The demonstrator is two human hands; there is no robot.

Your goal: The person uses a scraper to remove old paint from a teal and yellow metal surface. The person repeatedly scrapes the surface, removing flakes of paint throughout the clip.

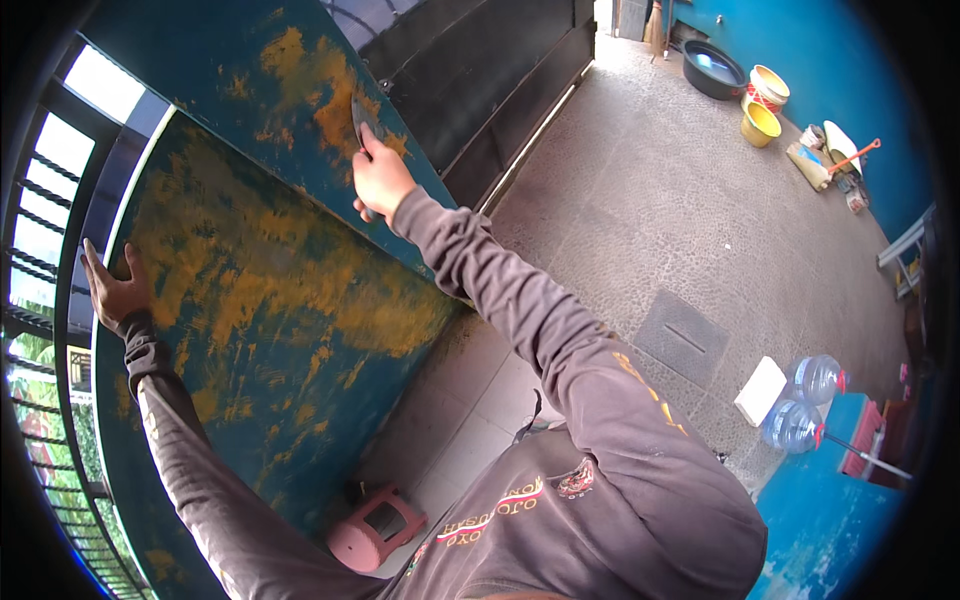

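Observation:
My right hand is closed around the handle of a scraper, whose dark blade lies against a teal wall pillar with ochre patches near its edge. To the lower left, my left hand rests with fingers spread on the edge of the adjoining teal wall, beside its pale border strip. That wall carries broad, uneven ochre patches and streaks. Part of the scraper is hidden by my right hand.
A dark metal gate adjoins the pillar; a barred railing runs at the left. Below is a pink plastic stool. On the right stand a black tub, a yellow bucket, water bottles and a ladder.

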